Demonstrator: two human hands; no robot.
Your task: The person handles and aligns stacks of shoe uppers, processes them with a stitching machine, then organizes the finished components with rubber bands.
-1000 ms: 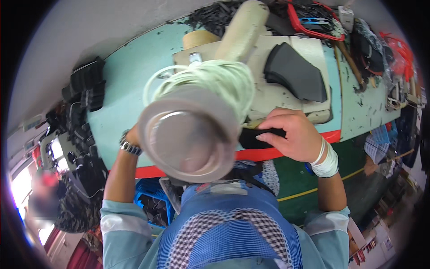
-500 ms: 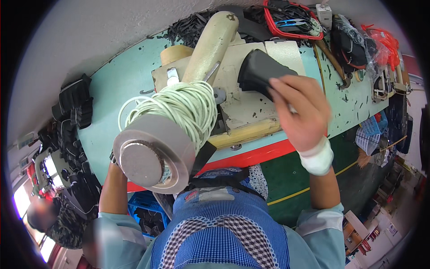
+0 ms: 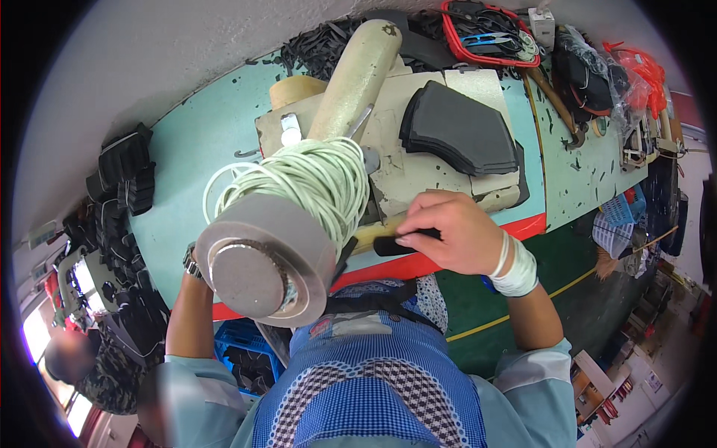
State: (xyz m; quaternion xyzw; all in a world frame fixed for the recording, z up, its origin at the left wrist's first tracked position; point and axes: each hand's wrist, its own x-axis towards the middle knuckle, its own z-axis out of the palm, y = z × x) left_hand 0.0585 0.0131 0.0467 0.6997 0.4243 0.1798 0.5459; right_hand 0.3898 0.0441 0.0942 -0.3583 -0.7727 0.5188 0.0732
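Machine arm runs back across table, cord coil at its near end. Stack of pieces on machine bed, right of arm. Right hand in front of stack, strip in its fingers, near table's front edge. Scraps behind arm. Basket behind stack, scissors in it. Hammer right of stack, bag farther right. Bundles left. Crate below table's front edge, left of lap.

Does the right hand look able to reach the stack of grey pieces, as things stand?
Probably yes: nothing visible stands between the right hand and the stack of grey pieces, and the wound cord lies to the left. However, the hand holds a black piece, which may limit its grasp.
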